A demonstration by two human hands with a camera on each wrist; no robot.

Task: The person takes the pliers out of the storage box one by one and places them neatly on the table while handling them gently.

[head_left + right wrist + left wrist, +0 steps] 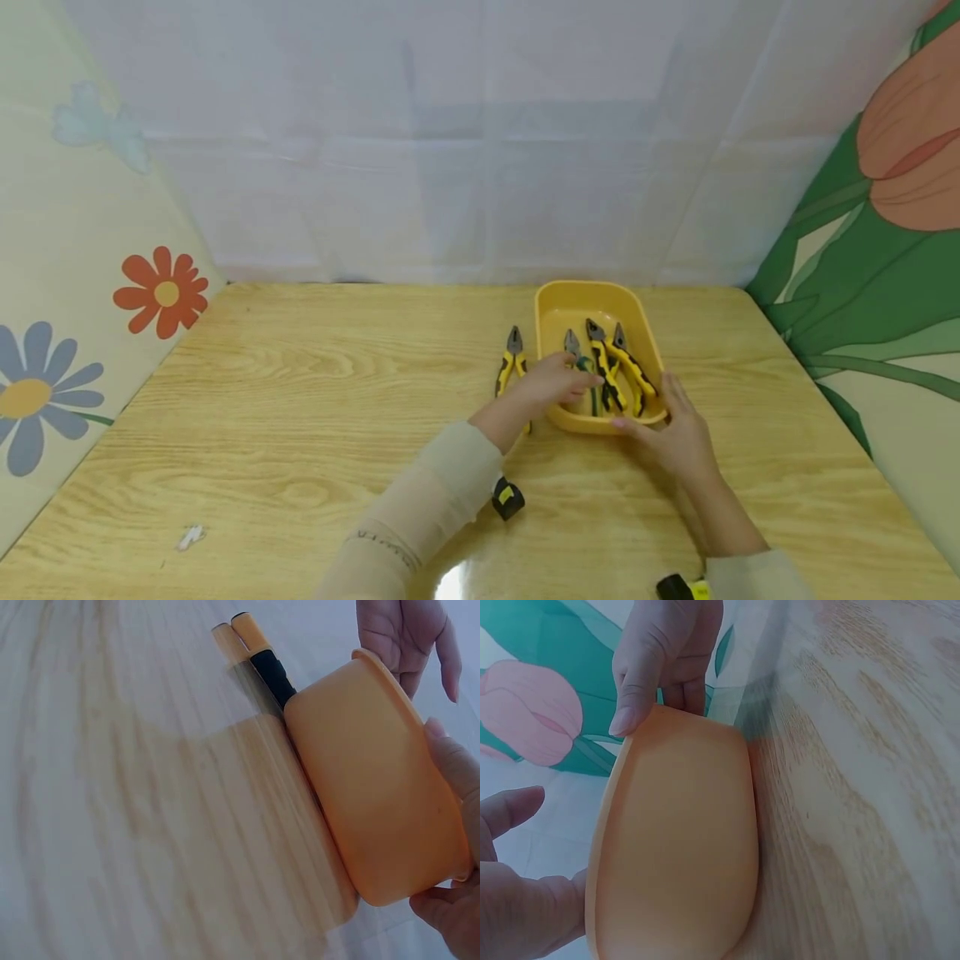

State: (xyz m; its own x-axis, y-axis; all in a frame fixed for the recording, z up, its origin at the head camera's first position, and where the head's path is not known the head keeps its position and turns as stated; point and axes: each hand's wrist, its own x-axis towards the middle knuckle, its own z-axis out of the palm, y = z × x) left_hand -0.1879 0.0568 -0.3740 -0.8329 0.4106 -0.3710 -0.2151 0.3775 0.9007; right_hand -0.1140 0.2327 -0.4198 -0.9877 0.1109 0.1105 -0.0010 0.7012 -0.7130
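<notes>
A yellow plastic tray (551, 304) holds several pliers. Inside it, green-handled pliers (585, 364) lie on the left, beside yellow-and-black pliers (606, 367) and another yellow-and-black pair (636, 371) to the right. My left hand (555, 382) reaches over the tray's left wall, its fingers spread above the green handles, which it partly hides. With thumb on the near rim and fingers along the right wall, my right hand (681, 433) grips the tray's near right corner. In the left wrist view the tray wall (679, 840) hides some left fingertips.
Just left of the tray, pliers with yellow-and-black handles (514, 358) lie on the wooden table (300, 375), partly behind the left forearm. A small white scrap (191, 536) lies at the front left. A pale cloth (450, 167) hangs behind the table, with flower-printed panels at the sides.
</notes>
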